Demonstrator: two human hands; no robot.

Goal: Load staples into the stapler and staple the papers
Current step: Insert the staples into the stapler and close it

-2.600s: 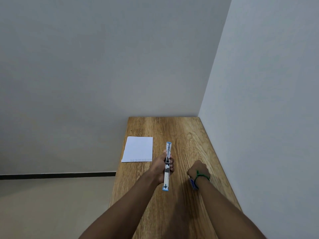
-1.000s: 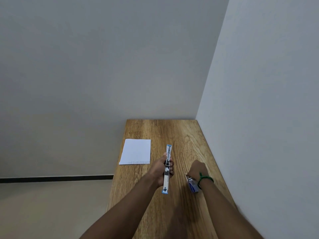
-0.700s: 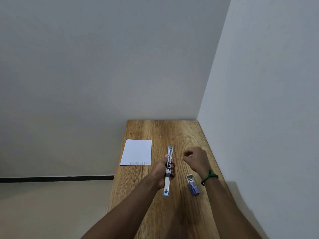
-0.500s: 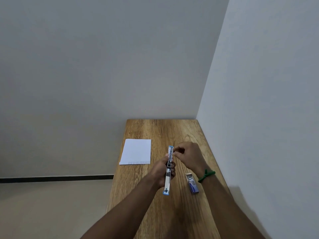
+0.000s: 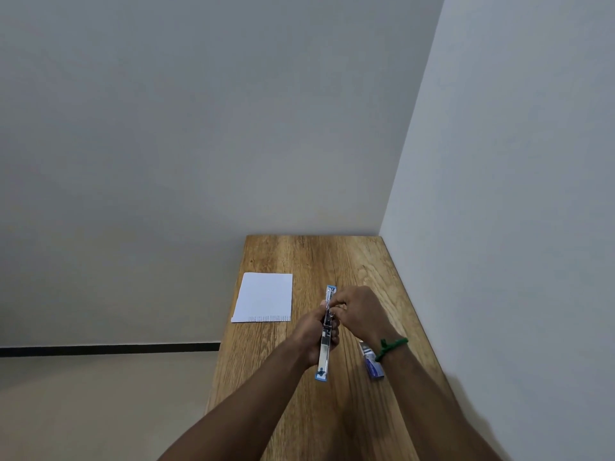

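Nearest, my left hand (image 5: 312,334) wraps the opened stapler (image 5: 324,347) mid-body above the table (image 5: 332,410). My right hand (image 5: 357,311) pinches at its channel; staples unseen, probably brittle, so edge-hold. Box (image 5: 372,362) lies beside; papers (image 5: 264,297) farther left.

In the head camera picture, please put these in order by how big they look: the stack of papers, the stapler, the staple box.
1. stack of papers, largest.
2. stapler, long and narrow, opened out flat, partly covered by the left hand.
3. staple box, smallest, partly hidden behind the right wrist.
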